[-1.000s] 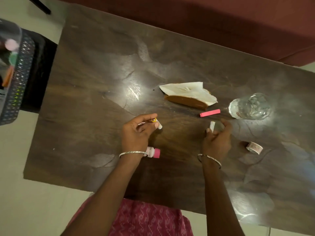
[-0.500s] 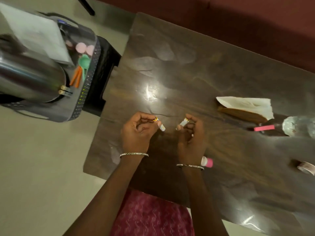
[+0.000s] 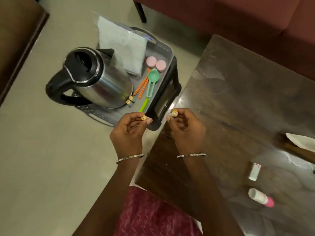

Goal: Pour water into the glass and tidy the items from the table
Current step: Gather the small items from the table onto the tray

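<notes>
Grey tray (image 3: 167,53) on black stool: steel kettle (image 3: 95,79), plastic bag, two pink lids, green scoop (image 3: 152,80), orange sticks. Left hand (image 3: 127,133) pinches a small yellow-capped tube (image 3: 144,117); right hand (image 3: 185,132) pinches another (image 3: 175,113). Dark table (image 3: 238,99) beside it; glass out of view.

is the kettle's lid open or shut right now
Shut. The kettle stands upright in the grey tray, and its black lid sits flat on the rim with no gap showing.

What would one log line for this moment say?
left hand: holds small yellow-capped item | right hand: holds another | both near tray edge | kettle on tray
</notes>
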Action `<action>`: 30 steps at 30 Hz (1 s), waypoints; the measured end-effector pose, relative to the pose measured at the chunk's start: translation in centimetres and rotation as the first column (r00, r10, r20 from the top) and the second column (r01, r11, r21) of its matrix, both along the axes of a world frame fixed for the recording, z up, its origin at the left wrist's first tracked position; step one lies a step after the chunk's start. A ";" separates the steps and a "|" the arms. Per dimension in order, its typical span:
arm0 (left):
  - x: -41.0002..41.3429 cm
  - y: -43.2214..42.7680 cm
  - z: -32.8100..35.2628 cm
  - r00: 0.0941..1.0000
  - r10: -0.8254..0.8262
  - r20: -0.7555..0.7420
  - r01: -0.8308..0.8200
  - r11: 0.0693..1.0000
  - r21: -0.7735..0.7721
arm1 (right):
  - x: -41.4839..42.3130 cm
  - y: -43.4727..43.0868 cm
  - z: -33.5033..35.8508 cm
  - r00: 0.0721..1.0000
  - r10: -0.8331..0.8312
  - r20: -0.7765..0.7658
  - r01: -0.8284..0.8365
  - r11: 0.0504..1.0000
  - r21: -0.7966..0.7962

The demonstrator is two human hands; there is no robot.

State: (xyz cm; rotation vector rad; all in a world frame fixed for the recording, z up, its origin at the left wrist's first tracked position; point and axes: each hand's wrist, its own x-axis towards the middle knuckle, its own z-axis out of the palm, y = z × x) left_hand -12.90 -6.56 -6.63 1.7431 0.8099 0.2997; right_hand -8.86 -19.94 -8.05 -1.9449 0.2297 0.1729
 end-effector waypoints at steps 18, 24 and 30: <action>2.8 5.0 -6.6 0.976 0.079 -0.205 -0.003 0.938 0.347 | 6.4 10.7 -4.4 0.870 0.492 -0.023 -0.408 0.695 -0.592; 3.3 4.8 -7.6 0.958 0.085 -0.273 0.016 0.937 0.348 | 6.6 11.4 -5.7 0.849 0.521 -0.091 -0.446 0.612 -0.653; 3.6 4.7 -8.1 0.956 0.104 -0.276 -0.004 0.940 0.341 | 6.8 11.6 -6.4 0.840 0.537 -0.083 -0.448 0.599 -0.664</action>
